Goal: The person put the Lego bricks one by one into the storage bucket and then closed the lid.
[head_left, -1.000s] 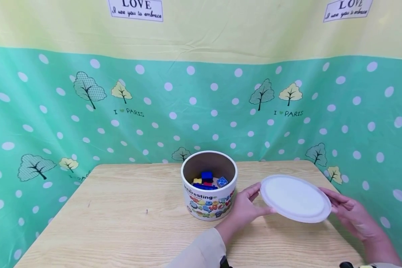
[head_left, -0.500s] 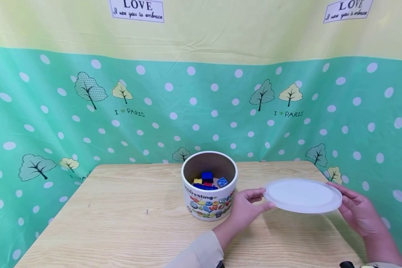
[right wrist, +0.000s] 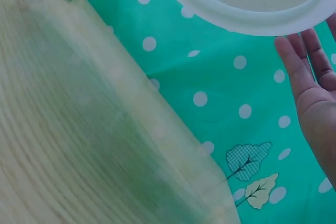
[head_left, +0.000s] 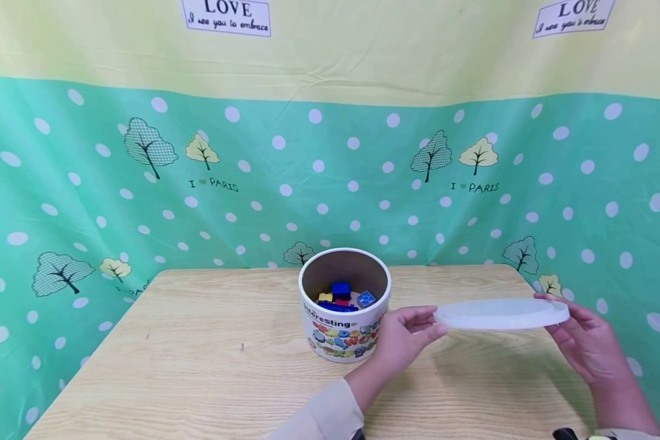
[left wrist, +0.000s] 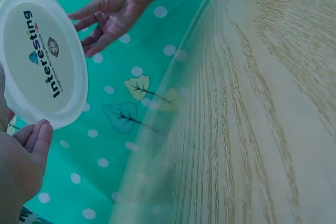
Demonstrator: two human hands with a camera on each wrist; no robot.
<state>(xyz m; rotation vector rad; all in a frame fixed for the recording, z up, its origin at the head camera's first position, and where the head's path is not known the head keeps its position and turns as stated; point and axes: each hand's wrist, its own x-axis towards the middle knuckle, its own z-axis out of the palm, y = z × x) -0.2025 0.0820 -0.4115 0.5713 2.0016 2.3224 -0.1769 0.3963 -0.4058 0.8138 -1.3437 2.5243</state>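
Note:
Both hands hold a round white lid (head_left: 503,313) by opposite edges, above the right side of the table. My left hand (head_left: 398,336) pinches its left edge between thumb and fingers. The right hand (head_left: 591,342) holds the right edge, with fingertips right at the rim in the right wrist view. Seen in the left wrist view, the lid (left wrist: 44,59) bears the printed word "Interesting" on its lower face; the upper face looks plain white. Just left of the left hand stands an open white tub (head_left: 341,342) printed with colourful letters. Blue, yellow and red toy blocks (head_left: 341,290) lie inside it.
A light wooden table (head_left: 198,366) supports the tub near its back edge. Behind and beside it hangs a green and yellow curtain (head_left: 352,153) with dots and trees. A beige sleeve (head_left: 324,412) covers the left forearm.
The lid has tipped from showing its plain face to nearly edge-on and shifted slightly right. The right hand has moved a little with it. Tub and blocks have not moved.

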